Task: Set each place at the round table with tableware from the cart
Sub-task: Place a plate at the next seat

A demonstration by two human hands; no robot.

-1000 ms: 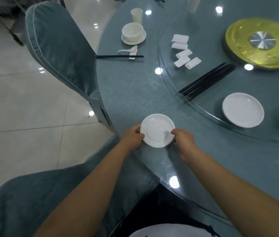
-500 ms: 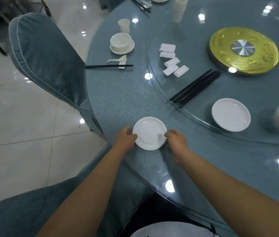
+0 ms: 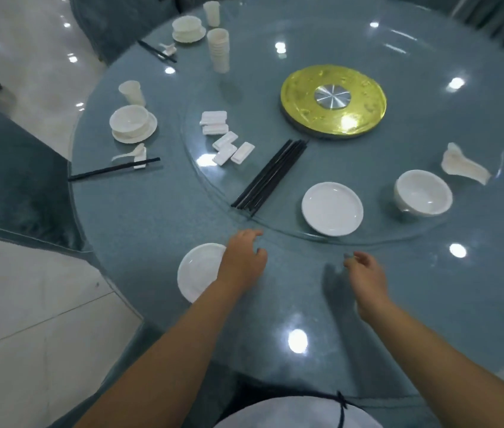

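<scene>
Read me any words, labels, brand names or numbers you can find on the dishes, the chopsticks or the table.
None can be read. The plates, bowl, cup stack and chopsticks are plain. The gold disc at the table's centre has faint surface patterning, too blurred to tell whether it includes writing.

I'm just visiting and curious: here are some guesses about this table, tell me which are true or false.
1. Both hands are holding the small plate near the table edge. False: the left hand hovers over the small plate's right side with loose fingers, and the right hand is apart from it, holding nothing.
2. A bundle of black chopsticks lies on the glass turntable. True.
3. The bowl on the turntable sits on a plate. False: it stands alone, right of a bare plate.
4. A stack of cups stands beyond the gold disc, to its left. True.
5. The place setting at far left has no chopsticks. False: a black pair lies there.
</scene>
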